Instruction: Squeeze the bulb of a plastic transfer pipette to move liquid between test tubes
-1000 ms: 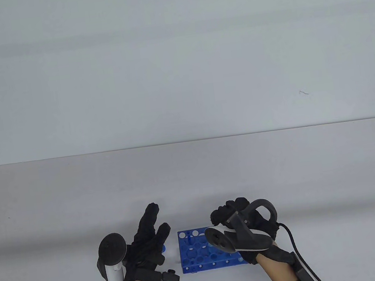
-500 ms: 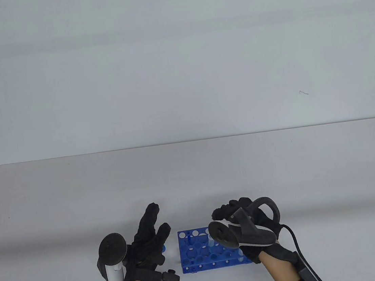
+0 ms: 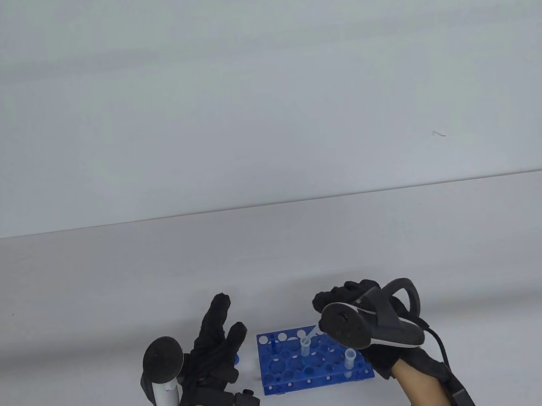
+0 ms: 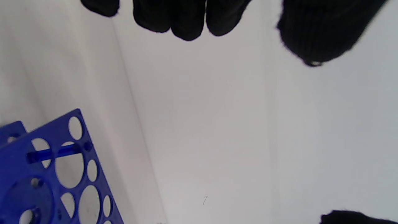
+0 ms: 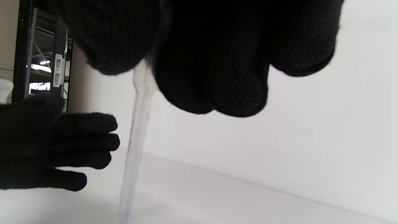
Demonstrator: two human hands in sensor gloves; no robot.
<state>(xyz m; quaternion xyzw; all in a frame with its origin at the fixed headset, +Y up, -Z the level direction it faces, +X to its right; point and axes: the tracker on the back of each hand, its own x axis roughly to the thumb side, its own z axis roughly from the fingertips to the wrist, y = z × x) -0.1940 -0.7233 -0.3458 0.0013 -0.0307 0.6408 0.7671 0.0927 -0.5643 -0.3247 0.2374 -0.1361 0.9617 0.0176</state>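
Note:
A blue test tube rack [image 3: 282,378] stands near the table's front edge. Two clear test tubes stand in it, one in the middle [image 3: 304,348] and one at the front right [image 3: 350,360]. My right hand [image 3: 338,298] is above the rack's back right and grips a clear plastic pipette [image 5: 136,137]. The pipette's stem slants down left with its tip [image 3: 310,335] at the mouth of the middle tube. The bulb is hidden inside my fingers [image 5: 214,74]. My left hand [image 3: 222,320] is open and empty, fingers spread, just left of the rack [image 4: 46,168].
A small blue thing [image 3: 236,359] lies on the table between my left hand and the rack, mostly hidden. The white table [image 3: 278,261] stretches far back to a pale wall. Cables trail from both wrists at the front edge.
My right hand has moved right and a little back, uncovering the two tubes and the pipette tip at the middle tube. My left hand has not moved.

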